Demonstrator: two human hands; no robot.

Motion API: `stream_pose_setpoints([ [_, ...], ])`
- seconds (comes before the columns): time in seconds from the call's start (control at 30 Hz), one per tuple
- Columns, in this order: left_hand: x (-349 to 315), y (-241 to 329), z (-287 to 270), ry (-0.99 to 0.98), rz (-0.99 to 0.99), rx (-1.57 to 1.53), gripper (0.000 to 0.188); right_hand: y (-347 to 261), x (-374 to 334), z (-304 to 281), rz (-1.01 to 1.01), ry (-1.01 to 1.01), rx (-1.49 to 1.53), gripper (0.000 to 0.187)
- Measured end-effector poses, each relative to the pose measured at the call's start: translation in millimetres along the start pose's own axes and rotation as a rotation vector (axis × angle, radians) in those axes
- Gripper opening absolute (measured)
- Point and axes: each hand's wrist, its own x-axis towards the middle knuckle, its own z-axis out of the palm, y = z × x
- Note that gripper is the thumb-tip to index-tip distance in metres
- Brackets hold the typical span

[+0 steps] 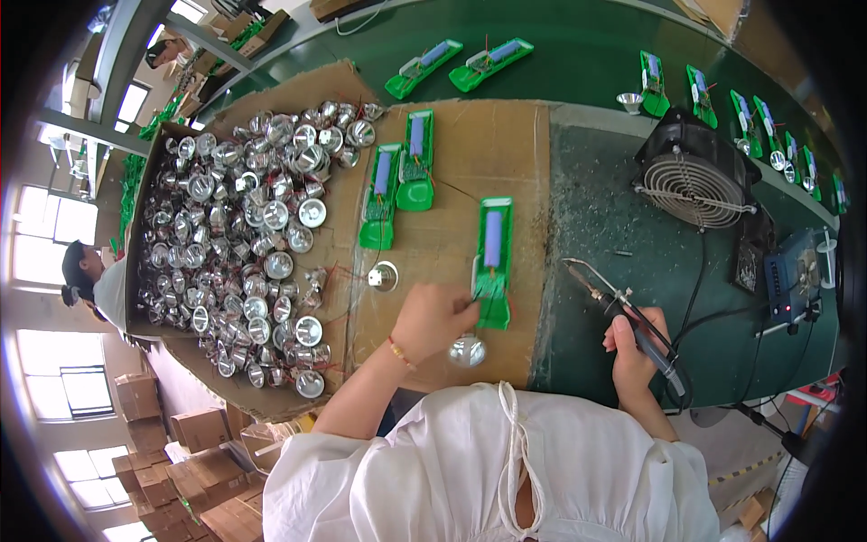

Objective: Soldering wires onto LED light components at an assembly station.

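Observation:
My left hand (435,318) is closed, its fingertips pinched at the lower end of an open green plastic housing (494,312). What they pinch is too small to make out. In that housing lie a purple cylindrical battery (493,239) and a green circuit board. A silvery reflector cup (467,350) is just below my left fingers. My right hand (637,348) grips the handle of a soldering iron (666,366), whose metal tip points up and left, apart from the housing. Left of my left hand, a second reflector cup (384,275) lies on the cardboard (433,244).
A cardboard box (143,262) heaped with reflector cups stands at the left. Two more green housings (415,181) lie beyond my left hand, with others along the far side. At the right are a black fan (695,181) and a blue soldering station (790,280) with cables.

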Motion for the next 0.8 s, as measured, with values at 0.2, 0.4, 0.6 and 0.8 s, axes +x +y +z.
stream_pose_setpoints([
  [0.2, 170, 51, -20, 0.221, 0.2, 0.119, 0.023, -1, 7, 9, 0.071, 0.025, -0.023, 0.017],
  [0.4, 241, 47, -73, 0.65, 0.334, 0.513, 0.036, -2, 8, 7, 0.177, 0.023, 0.022, 0.015],
  [0.6, 205, -11, -99, 0.201, 0.028, 0.818, 0.047, -8, 8, 11, 0.172, 0.004, 0.049, 0.014],
  [0.8, 149, 42, -31, 0.104, 0.21, 0.592, 0.044, 3, 11, 11, 0.058, 0.064, 0.011, 0.014],
])
